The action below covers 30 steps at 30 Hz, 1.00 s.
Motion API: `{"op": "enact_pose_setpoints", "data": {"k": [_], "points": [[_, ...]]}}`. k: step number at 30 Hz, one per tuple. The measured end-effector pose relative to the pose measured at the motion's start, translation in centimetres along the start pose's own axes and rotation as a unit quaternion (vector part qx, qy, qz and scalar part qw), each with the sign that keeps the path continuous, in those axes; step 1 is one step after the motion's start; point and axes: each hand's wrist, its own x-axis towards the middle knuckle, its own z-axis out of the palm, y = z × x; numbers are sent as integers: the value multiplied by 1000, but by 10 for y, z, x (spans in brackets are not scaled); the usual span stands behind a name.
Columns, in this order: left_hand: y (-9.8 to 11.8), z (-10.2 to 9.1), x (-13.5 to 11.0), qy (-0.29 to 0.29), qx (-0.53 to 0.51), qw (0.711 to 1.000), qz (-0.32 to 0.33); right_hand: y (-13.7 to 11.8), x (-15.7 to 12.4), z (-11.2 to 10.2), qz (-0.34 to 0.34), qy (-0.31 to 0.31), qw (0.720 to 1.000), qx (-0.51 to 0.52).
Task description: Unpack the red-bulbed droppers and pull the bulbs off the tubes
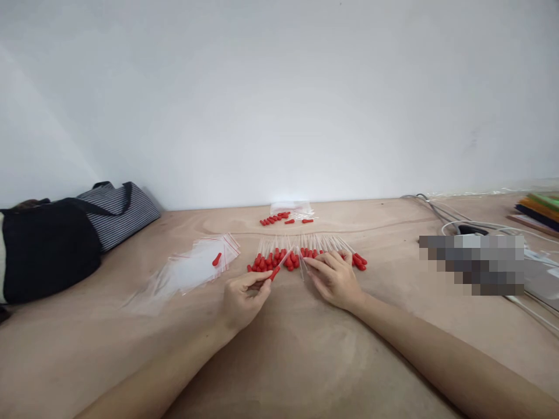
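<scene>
Clear zip bags (194,269) w/ 1 red bulb (217,259) atop; L hand (245,298) pinching red-bulbed dropper (275,273), R hand (337,280) palm-down, can't tell grip.

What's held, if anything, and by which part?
Left hand holds a thin clear red-bulbed dropper by its bulb. Right hand is at a thin clear tube; grip unclear.

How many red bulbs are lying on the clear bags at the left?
1. The red bulb lies near the right end of the fanned clear bags, near the left hand. Any under the bags may be hidden.
</scene>
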Motion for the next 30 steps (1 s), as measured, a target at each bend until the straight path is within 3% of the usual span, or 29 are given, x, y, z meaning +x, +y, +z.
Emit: {"op": "enact_pose_setpoints", "data": {"k": [2, 5, 8, 11, 14, 17, 23, 30], "points": [[-2, -2, -7, -58, -81, 994, -53, -2, -2, -4, -7, 22, 999, -34], [-4, 0, -9, -134, -151, 975, -95, -6, -3, -9, -72, 11, 996, -54], [-4, 3, -8, -175, -168, 966, -92, -9, -5, -9, -132, 5, 991, -36], [-1, 5, -8, -199, -174, 962, -68, -9, -5, -7, -150, 5, 989, -17], [5, 6, -8, -202, -135, 970, -12, -10, -4, -6, -155, 5, 988, -9], [8, 10, -5, -184, -24, 978, 91, -11, -3, -6, -159, -1, 987, -5], [-1, 23, -3, -123, 156, 942, 272, -13, -5, -9, -170, -7, 985, -20], [4, 22, -8, -101, 209, 914, 333, -15, -5, -13, -184, 17, 983, -6]]}}
